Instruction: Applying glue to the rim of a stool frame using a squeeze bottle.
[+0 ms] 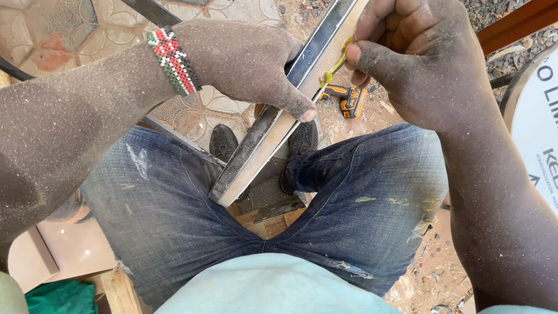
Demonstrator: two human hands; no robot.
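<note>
Left hand (244,58), beaded band at the wrist, grips a long metal bar (273,125) slanting down between the knees; right hand (418,58) pinches a yellow-green strip (336,64) against the bar's upper edge. Round white sign (537,125) with dark lettering at right edge. Below: orange drill (347,97) on sandy ground, patterned tiles (64,29) upper left.

We see bright daylight from above, soft shadow under the blue denim jeans (174,215), sharp focus in the middle, slight stretching at edges.
</note>
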